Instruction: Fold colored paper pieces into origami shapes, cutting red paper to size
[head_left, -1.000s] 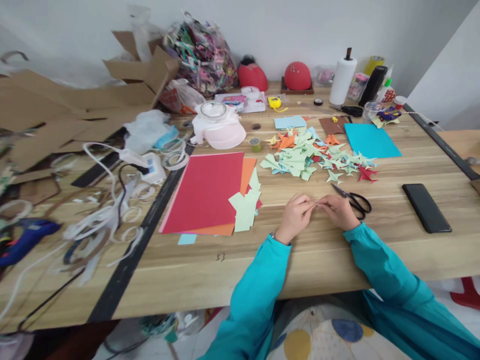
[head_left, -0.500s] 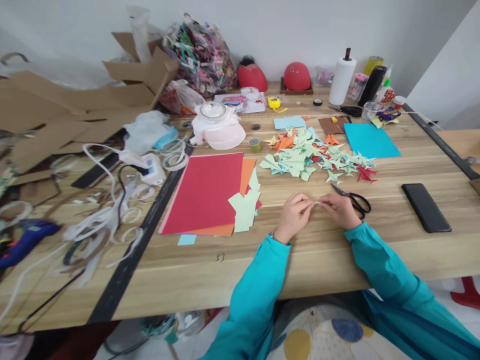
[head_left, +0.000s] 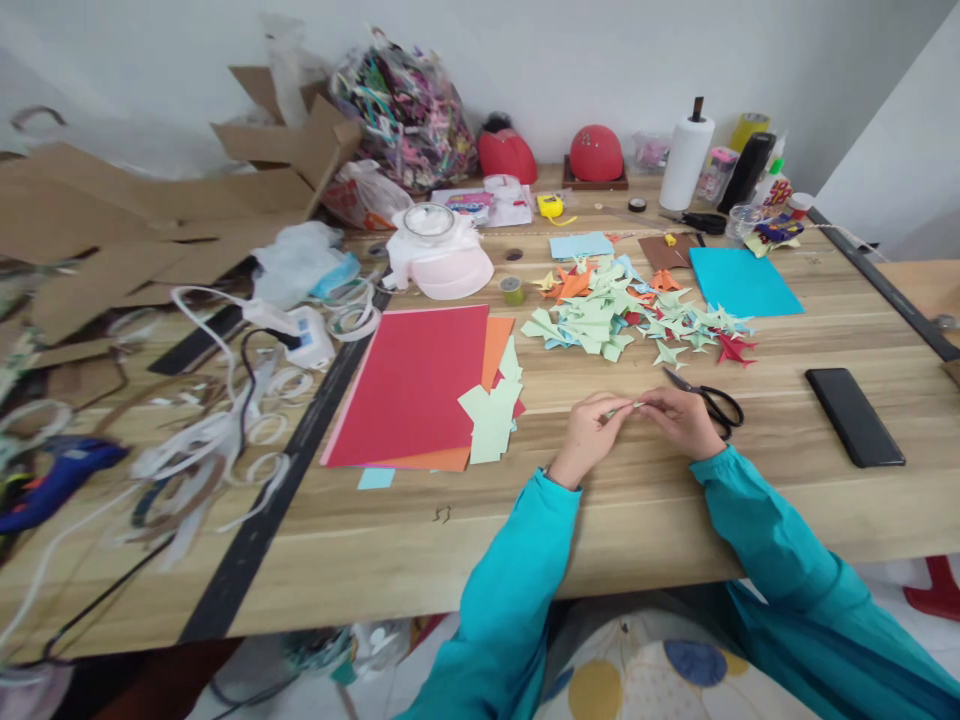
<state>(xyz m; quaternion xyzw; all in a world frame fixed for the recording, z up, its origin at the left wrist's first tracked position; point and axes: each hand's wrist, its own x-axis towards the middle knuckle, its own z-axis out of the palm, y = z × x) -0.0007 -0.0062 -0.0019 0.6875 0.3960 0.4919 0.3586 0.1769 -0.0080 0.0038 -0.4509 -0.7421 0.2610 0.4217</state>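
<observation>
Between the fingertips of both hands is a small piece of pale green paper (head_left: 634,405), mostly covered by the fingers. My left hand (head_left: 589,432) pinches it from the left, and my right hand (head_left: 679,415) pinches it from the right. Black-handled scissors (head_left: 718,402) lie on the table just beyond and beside my right hand. Past the hands spreads a heap of folded paper shapes (head_left: 604,312), mostly pale green, with orange, blue and red ones mixed in. Left of my left hand, pale green paper pieces (head_left: 493,420) rest over the edge of a stack of red sheets (head_left: 420,385).
A black phone (head_left: 855,415) lies to the right. Blue paper (head_left: 745,280) sits behind it, near a paper roll (head_left: 686,162). Tangled cords (head_left: 202,440), a glue gun (head_left: 64,480) and open cardboard boxes (head_left: 172,210) crowd the left side of the table (head_left: 420,560).
My fingers have shifted slightly around the small green paper; the left fingertips are a little differently placed. The whole view has drifted marginally. Nothing else on the table has moved.
</observation>
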